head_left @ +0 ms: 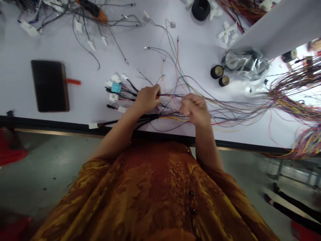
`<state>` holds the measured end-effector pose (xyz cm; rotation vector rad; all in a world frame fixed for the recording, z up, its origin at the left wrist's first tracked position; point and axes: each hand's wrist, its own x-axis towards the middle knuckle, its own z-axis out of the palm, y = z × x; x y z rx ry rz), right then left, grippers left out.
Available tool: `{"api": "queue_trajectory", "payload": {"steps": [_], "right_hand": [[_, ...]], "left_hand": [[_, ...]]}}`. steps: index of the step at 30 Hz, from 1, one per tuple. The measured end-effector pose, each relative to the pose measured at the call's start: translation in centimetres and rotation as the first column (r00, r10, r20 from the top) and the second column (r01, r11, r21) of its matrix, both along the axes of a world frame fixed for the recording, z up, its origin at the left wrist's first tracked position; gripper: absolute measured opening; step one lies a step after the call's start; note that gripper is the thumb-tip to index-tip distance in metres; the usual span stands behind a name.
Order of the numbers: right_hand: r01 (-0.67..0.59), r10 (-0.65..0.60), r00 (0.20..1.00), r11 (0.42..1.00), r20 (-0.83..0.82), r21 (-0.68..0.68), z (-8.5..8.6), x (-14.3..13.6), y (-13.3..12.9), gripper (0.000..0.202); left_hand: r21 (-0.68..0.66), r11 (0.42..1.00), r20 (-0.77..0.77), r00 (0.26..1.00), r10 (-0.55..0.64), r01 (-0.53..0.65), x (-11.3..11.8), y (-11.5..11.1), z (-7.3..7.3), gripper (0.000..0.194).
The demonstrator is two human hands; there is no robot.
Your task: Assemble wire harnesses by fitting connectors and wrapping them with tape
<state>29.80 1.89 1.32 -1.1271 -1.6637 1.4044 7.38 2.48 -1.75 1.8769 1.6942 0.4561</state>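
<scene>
My left hand [148, 99] is closed around a bundle of thin coloured wires [173, 95] near the table's front edge. A small red bit shows at its fingertips. My right hand [196, 108], slightly blurred, is over the same wires a little to the right, its fingers curled in; whatever they pinch is hidden. Left of my left hand, the wiring harness ends in a light blue connector [116, 87], a white connector [113, 97] and several others. Black-sleeved branches [147, 117] run beneath my left wrist.
A dark phone-like slab [48, 86] lies at the left beside a red strip [73, 81]. Loose grey leads and an orange-black tool [94, 11] are at the back left. Black tape rolls [217, 71] stand right of centre, near a grey panel [273, 28]. Many wires [296, 92] spread at the right.
</scene>
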Motion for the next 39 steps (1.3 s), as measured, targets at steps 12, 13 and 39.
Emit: {"api": "queue_trajectory", "payload": {"steps": [12, 13, 39], "right_hand": [[0.195, -0.159, 0.957, 0.972, -0.242, 0.134, 3.2, -5.5, 2.3, 0.019], [0.168, -0.139, 0.972, 0.975, -0.187, 0.145, 3.2, -6.4, 2.2, 0.017], [0.051, -0.063, 0.995, 0.987, 0.073, 0.152, 1.7, -9.2, 2.3, 0.016]], "left_hand": [[-0.43, 0.902, 0.903, -0.017, 0.429, -0.047, -3.1, 0.0, 1.3, 0.013], [-0.433, 0.9, 0.901, -0.031, 0.432, -0.056, -3.1, 0.0, 1.4, 0.014], [-0.311, 0.948, 0.939, -0.175, 0.295, -0.071, -4.0, -0.1, 0.3, 0.037]]}}
